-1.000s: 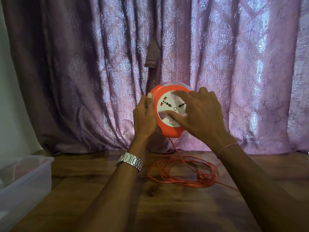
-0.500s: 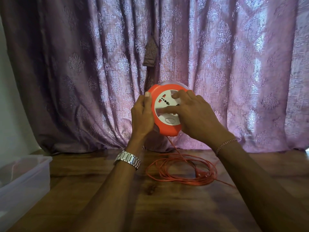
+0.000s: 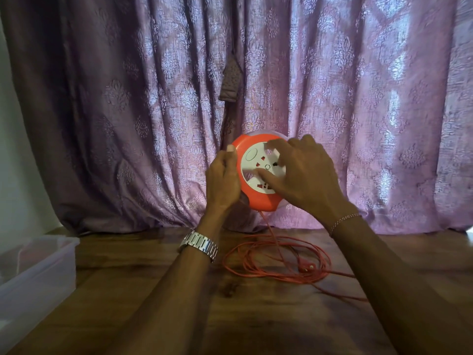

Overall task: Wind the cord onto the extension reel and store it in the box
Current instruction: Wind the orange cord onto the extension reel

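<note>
Both of our hands are on the extension reel (image 3: 258, 175), which we hold upright in the air above the table (image 3: 153, 290) in front of the curtain (image 3: 128, 98). Our left hand (image 3: 222, 183) grips the reel's orange rim from the left, thumb laid along the front edge and fingers curled behind it. Our right hand (image 3: 304, 178) rests on the white socket face, thumb and fingertips bent and pressing on it; its fingers are blurred. One strand of the orange cord (image 3: 276, 262) drops from the bottom of the reel to a loose coil lying on the wood just below, with the plug (image 3: 307, 267) resting in the coil's right side. On our left wrist sits a metal watch (image 3: 201, 245), on the right a thin bracelet (image 3: 343, 220). At the far left edge of the table stands the clear plastic box (image 3: 35, 272), well apart from the reel and coil.
</note>
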Available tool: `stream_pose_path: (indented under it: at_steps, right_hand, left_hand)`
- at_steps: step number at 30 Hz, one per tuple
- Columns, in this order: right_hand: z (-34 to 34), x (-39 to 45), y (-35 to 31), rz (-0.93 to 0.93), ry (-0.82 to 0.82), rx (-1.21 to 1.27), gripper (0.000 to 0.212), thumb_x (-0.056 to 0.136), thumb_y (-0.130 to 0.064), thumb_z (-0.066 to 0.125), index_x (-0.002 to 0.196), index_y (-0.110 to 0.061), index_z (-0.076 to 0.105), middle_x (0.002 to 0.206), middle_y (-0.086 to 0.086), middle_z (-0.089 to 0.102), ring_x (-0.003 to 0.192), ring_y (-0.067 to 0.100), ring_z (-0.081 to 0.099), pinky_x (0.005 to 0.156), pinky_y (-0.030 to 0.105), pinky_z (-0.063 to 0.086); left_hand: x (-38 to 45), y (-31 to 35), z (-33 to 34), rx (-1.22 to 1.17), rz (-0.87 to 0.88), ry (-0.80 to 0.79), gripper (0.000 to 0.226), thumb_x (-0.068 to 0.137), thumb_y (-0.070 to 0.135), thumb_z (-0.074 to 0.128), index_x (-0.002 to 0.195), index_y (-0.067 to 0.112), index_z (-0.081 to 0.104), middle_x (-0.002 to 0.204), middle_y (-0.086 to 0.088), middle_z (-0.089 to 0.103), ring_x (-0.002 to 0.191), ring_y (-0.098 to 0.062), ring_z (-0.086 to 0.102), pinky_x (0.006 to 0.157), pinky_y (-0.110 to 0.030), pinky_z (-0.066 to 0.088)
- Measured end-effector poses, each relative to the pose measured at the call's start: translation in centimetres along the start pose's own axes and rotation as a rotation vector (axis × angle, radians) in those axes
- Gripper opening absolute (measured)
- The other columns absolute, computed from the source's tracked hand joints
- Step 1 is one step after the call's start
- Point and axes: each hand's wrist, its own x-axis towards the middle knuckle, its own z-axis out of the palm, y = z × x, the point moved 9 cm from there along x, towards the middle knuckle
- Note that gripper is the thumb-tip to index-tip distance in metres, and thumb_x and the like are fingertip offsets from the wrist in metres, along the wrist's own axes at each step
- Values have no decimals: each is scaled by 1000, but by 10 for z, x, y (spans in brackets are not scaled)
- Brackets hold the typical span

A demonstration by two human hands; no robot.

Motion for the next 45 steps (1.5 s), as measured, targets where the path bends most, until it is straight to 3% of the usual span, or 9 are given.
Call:
stream_pose_path:
  at_steps: [3, 7, 14, 22, 26, 32, 38, 41, 45]
  right_hand:
    - [4, 0, -11, -209, -106, 105, 34, 86, -26, 62, 120, -25, 60, 113, 8, 58, 101, 29, 46, 78, 43, 48]
    - [18, -8, -17, -247, -359, 69, 64, 81, -3, 58, 127, -46, 54, 147, 6, 37, 125, 30, 34, 88, 40, 43]
    - [11, -10, -23, -208, -347, -24, 60, 81, -17, 67, 126, -53, 52, 148, 3, 35, 134, 26, 34, 91, 41, 42]
    - [9, -8, -5, 16, -185, 22, 58, 71, -46, 63, 126, -58, 49, 113, 3, 61, 102, 28, 61, 78, 36, 48]
    - [4, -7, 4, 135, -66, 48, 66, 65, -76, 59, 125, -50, 55, 103, -4, 72, 97, 27, 64, 73, 33, 47]
    - [3, -4, 1, 58, -19, -92, 70, 68, -82, 49, 120, -38, 64, 95, 6, 70, 88, 28, 60, 66, 31, 38]
    - [4, -2, -19, -278, -96, 92, 21, 86, -27, 63, 106, -32, 70, 115, 3, 59, 102, 25, 45, 77, 33, 42]
    - [14, -7, -24, -316, -257, 67, 46, 76, -6, 64, 106, -40, 71, 140, 4, 48, 113, 31, 42, 90, 39, 43]
    - [15, -10, -29, -298, -345, -1, 58, 72, -5, 73, 115, -43, 66, 149, 4, 38, 122, 32, 38, 94, 43, 41]
  left_hand:
    - [4, -7, -3, -4, -9, 12, 77, 88, 78, 32, 89, 8, 64, 86, -14, 74, 87, -38, 70, 83, -57, 56]
    - [6, -10, -3, -9, -29, -3, 78, 85, 79, 32, 95, 10, 67, 92, -10, 76, 91, -34, 72, 86, -57, 57]
    - [4, -7, -1, -22, -1, -20, 76, 87, 77, 34, 96, 9, 66, 91, -10, 76, 90, -33, 73, 84, -57, 59]
    - [1, 1, 1, 40, 26, -31, 66, 92, 73, 34, 85, 13, 61, 80, -6, 69, 82, -30, 68, 81, -56, 54]
    - [1, 3, 0, 70, 32, -24, 48, 97, 60, 36, 76, 20, 54, 72, 1, 61, 76, -28, 59, 79, -54, 52]
    - [2, -2, 1, 56, 14, -42, 53, 93, 70, 35, 75, 24, 54, 76, -3, 65, 82, -35, 66, 80, -57, 55]
    - [5, -3, -4, 38, 24, -14, 51, 98, 62, 35, 79, 19, 58, 81, -8, 70, 82, -33, 68, 79, -54, 57]
    - [5, -5, -4, 0, 13, -24, 57, 101, 61, 37, 91, 12, 64, 85, -10, 73, 85, -32, 72, 79, -55, 59]
    - [4, -3, -4, -16, 38, -18, 68, 91, 73, 34, 92, 12, 63, 86, -13, 73, 86, -35, 71, 79, -57, 58]
